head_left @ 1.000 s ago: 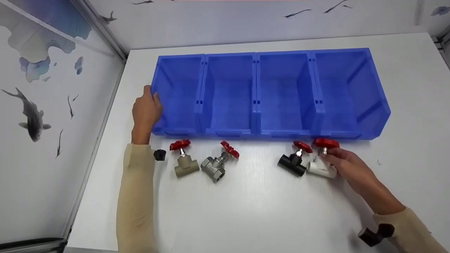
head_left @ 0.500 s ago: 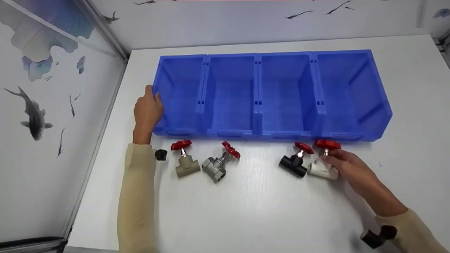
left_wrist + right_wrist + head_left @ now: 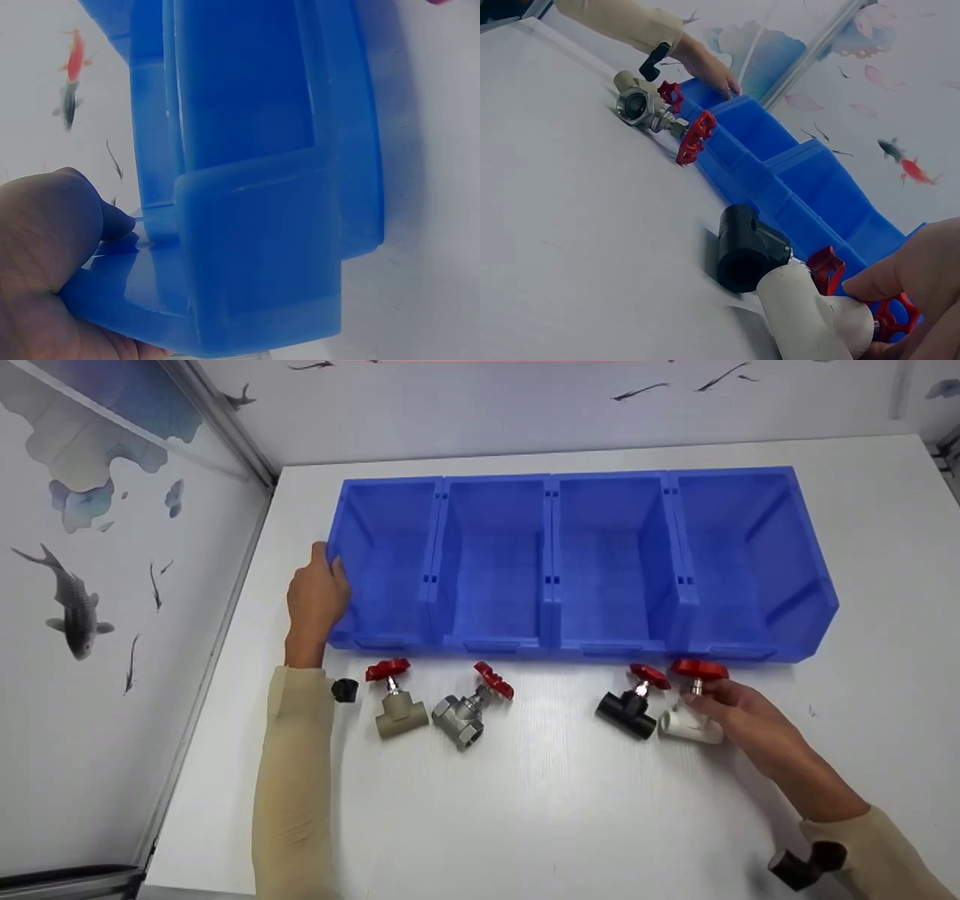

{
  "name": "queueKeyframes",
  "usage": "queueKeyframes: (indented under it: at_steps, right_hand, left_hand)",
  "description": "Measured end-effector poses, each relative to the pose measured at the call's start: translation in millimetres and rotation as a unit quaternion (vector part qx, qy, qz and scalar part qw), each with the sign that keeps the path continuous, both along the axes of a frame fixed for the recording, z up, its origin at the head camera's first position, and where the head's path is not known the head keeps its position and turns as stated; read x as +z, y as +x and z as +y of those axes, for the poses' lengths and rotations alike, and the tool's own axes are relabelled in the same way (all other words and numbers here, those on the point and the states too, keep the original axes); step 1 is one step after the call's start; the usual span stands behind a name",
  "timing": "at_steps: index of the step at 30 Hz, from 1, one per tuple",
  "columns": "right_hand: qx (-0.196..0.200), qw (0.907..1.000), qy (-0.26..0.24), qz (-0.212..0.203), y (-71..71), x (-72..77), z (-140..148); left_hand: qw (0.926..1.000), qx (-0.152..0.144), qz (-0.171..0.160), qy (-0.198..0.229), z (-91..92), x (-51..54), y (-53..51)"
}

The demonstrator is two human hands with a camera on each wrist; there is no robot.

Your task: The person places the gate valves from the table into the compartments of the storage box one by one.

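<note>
At the left end of the joined blue bins (image 3: 491, 645), my left hand (image 3: 316, 592) grips the outer side wall. The left wrist view shows the thumb (image 3: 116, 221) on the inner side of the wall. My right hand (image 3: 739, 716) pinches a white valve with a red handwheel (image 3: 690, 726) by its neck, in front of the rightmost bin. Thumb and finger close on the white valve (image 3: 806, 315) in the right wrist view. Just left of it lies a black valve (image 3: 628, 712), also with a red handwheel.
A beige valve (image 3: 401, 715) and a metal valve (image 3: 459, 720) lie before the two left bins. All stand on a white table (image 3: 525, 817). Printed panels (image 3: 480, 412) rise behind and at the left. Black wrist mounts (image 3: 806, 864) stick out from the sleeves.
The head view has shifted very slightly. Both hands keep their places, on the bin wall and on the white valve.
</note>
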State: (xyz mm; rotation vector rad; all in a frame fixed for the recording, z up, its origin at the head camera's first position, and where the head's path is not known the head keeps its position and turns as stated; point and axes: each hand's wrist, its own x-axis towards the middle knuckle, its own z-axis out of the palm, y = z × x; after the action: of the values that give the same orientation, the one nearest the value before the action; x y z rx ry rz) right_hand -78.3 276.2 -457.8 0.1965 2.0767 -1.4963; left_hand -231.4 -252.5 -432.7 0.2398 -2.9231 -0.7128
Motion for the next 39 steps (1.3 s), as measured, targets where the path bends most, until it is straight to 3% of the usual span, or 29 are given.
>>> queueKeyframes:
  at_steps: [8, 17, 30, 37, 39]
  right_hand:
    - [-0.003, 1.0000, 0.006, 0.002, 2.5, 1.1, 0]
    - [0.007, 0.9999, -0.002, 0.008, 5.8, 5.9, 3]
    - [0.026, 0.9994, 0.011, 0.019, 6.9, 15.7, 3]
    - [0.036, 0.9973, 0.057, 0.031, 8.9, 21.7, 5]
    - [0.036, 0.9982, 0.037, 0.030, 8.7, 23.4, 6]
  left_hand:
    - [0.9997, -0.005, 0.022, -0.006, -0.2, 0.0, 0.9]
    - [1.0000, -0.003, 0.003, 0.000, 1.3, 1.6, 0.8]
    - [1.0000, 0.002, 0.006, -0.002, 1.2, 1.1, 1.2]
    - [1.0000, -0.003, 0.009, -0.002, 0.3, 0.5, 0.7]
    - [0.9999, -0.003, 0.010, -0.001, 0.1, 0.2, 0.4]
